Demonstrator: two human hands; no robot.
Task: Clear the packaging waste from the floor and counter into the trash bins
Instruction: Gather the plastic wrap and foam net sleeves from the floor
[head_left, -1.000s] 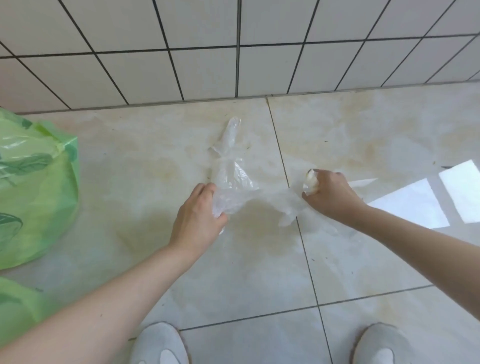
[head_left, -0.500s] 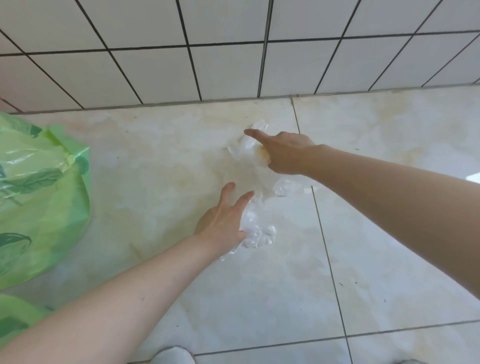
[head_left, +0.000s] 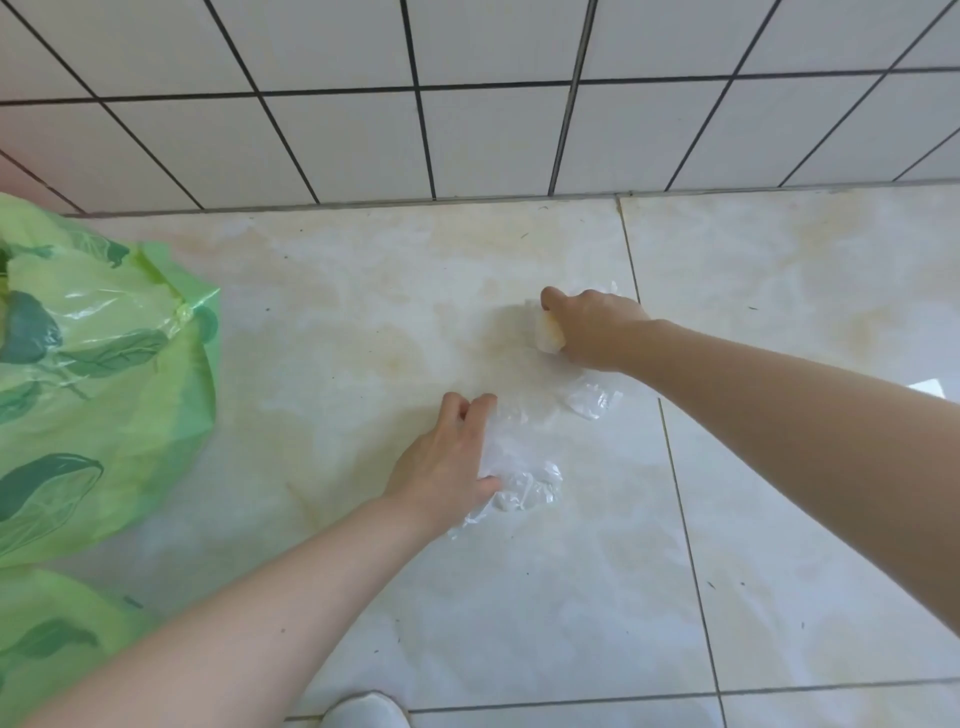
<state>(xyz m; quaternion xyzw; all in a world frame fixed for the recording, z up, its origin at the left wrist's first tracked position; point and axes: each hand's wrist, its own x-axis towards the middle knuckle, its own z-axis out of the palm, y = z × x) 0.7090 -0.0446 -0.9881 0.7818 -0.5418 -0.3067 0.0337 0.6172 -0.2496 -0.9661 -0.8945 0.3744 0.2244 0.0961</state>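
A clear, crumpled plastic bag (head_left: 524, 483) lies on the pale floor tiles between my hands. My left hand (head_left: 447, 462) rests on its near end, fingers together and thumb pinching the film. My right hand (head_left: 592, 327) is closed over the far end of the plastic, with a small cream-coloured wad (head_left: 549, 335) bunched in its fist. More of the clear film (head_left: 592, 400) shows under my right wrist. A green, leaf-printed trash bag (head_left: 98, 374) stands at the left, about an arm's width from my left hand.
The white tiled wall (head_left: 467, 130) meets the floor just beyond my hands. A second green bag (head_left: 47, 634) sits at the lower left. My white shoe (head_left: 363, 712) shows at the bottom edge. Small dark specks dot the floor.
My right hand swung from the right side up to the far end of the plastic and closed on it. My left hand shifted onto the near end. The bag is more bunched.
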